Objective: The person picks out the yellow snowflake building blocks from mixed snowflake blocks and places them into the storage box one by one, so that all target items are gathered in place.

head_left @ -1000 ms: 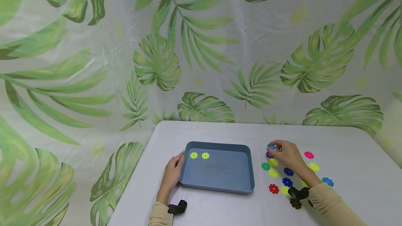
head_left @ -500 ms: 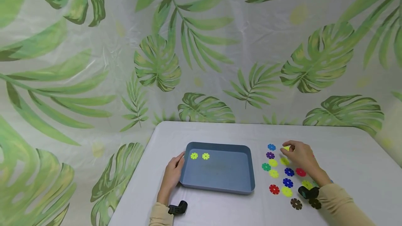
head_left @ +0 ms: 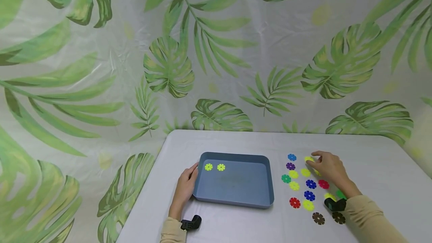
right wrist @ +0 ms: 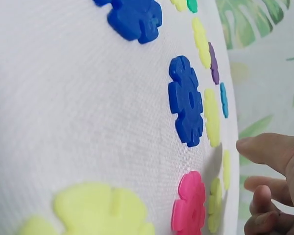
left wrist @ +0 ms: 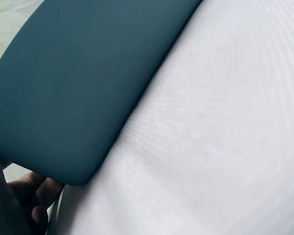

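Observation:
At the left side of a blue-grey rectangular tray (head_left: 233, 188), my left hand (head_left: 185, 186) grips the rim. The left wrist view shows the tray wall (left wrist: 83, 88) large, with curled fingers (left wrist: 36, 188) at its lower corner. Two yellow snowflake discs (head_left: 221, 167) lie inside, near the far left corner. My right hand (head_left: 329, 166) hovers over the scattered discs, thumb and index finger parted around a yellow snowflake disc (head_left: 308, 158) on the table. In the right wrist view, the right hand (right wrist: 279, 181) holds nothing, and a pink disc (right wrist: 189, 203) lies close by.
Several notched discs lie right of the tray, among them a light blue disc (head_left: 291, 157), a purple disc (head_left: 290, 166), a green disc (head_left: 286, 179), a red disc (head_left: 294, 203) and a brown disc (head_left: 318, 218). A leaf-patterned curtain (head_left: 219, 66) hangs behind the white table (head_left: 236, 222).
My right hand has moved right, from the light blue disc to the yellow disc, uncovering the light blue and purple discs. The left hand and tray stay in place.

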A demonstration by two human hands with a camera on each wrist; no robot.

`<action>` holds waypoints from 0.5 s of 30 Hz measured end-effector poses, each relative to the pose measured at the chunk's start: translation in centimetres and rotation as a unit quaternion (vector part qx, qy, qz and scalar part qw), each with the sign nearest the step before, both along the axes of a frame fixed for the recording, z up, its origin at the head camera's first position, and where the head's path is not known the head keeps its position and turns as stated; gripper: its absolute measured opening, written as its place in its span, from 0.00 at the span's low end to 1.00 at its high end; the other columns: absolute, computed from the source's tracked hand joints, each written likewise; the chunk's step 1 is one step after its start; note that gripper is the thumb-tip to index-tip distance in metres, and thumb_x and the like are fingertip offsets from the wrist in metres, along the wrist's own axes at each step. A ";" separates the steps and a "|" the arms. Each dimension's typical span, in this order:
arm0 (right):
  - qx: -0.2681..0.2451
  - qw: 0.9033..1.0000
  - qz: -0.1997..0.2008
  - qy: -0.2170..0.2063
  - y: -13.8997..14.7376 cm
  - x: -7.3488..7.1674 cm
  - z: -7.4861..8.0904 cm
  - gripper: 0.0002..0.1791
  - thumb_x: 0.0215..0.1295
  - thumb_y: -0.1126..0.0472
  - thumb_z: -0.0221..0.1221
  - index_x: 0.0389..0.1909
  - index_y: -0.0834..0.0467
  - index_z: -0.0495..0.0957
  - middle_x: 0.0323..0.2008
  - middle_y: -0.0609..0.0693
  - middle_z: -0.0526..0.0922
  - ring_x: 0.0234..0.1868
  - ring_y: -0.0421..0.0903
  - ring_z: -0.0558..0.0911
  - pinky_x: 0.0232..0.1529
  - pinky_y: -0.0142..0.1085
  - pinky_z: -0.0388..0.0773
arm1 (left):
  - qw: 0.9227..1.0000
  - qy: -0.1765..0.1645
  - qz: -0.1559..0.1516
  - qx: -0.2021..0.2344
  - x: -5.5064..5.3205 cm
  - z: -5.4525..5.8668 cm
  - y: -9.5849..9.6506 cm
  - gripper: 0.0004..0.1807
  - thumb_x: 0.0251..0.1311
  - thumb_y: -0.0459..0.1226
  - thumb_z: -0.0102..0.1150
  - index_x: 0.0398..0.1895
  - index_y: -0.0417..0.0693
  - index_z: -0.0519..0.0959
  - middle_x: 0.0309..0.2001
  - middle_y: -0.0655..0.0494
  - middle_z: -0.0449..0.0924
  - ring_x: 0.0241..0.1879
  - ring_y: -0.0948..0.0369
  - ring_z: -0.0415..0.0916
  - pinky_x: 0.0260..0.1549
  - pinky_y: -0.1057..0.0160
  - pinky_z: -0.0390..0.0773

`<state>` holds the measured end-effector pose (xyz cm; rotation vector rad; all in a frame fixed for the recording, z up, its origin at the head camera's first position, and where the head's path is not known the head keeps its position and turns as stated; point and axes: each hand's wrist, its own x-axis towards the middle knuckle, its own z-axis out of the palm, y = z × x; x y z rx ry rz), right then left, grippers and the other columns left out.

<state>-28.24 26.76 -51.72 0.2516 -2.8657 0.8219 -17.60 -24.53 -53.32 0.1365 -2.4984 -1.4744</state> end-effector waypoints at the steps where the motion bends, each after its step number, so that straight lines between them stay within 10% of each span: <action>1: 0.003 1.000 -0.001 -0.005 0.1 0.0 0.0 0.30 0.63 0.50 0.68 0.56 0.71 0.78 0.30 0.54 0.80 0.28 0.48 0.71 0.27 0.40 0.65 | 1.000 0.000 0.000 0.000 0.0 0.0 0.0 0.22 0.78 0.44 0.49 0.69 0.46 0.75 0.40 0.51 0.77 0.35 0.58 0.66 0.39 0.56 0.67; 15: 0.019 0.998 -0.015 -0.066 0.7 -0.3 -0.4 0.35 0.63 0.45 0.68 0.55 0.72 0.77 0.39 0.65 0.82 0.35 0.56 0.78 0.33 0.49 0.75 | 1.000 -0.007 0.003 0.001 0.0 0.1 0.0 0.23 0.78 0.45 0.48 0.70 0.48 0.75 0.41 0.53 0.78 0.37 0.58 0.68 0.42 0.55 0.68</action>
